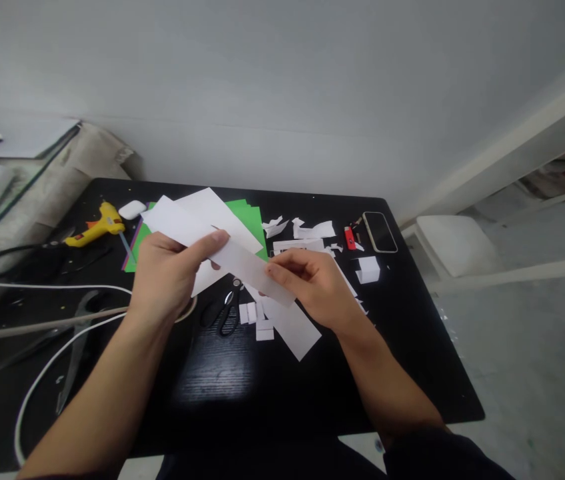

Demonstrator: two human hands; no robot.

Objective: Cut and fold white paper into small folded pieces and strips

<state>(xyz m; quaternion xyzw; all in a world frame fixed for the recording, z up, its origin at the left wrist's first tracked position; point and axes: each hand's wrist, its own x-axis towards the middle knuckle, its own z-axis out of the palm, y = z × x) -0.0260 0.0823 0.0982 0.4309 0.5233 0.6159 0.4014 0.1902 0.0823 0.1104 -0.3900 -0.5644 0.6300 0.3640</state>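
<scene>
A strip of white paper is held slantwise above the table between both hands. My left hand is closed on it, the thumb lying on top. Near its lower right end, my right hand pinches the strip between thumb and fingers. Beneath the hands lie another white paper strip, black-handled scissors and several small folded white paper pieces. White sheets rest on green sheets behind the left hand; whether the held strip touches them I cannot tell.
On the black table are a yellow glue gun, large scissors, a white cable, torn paper scraps, a red lighter, a small paper box and a phone. A white stool stands at right.
</scene>
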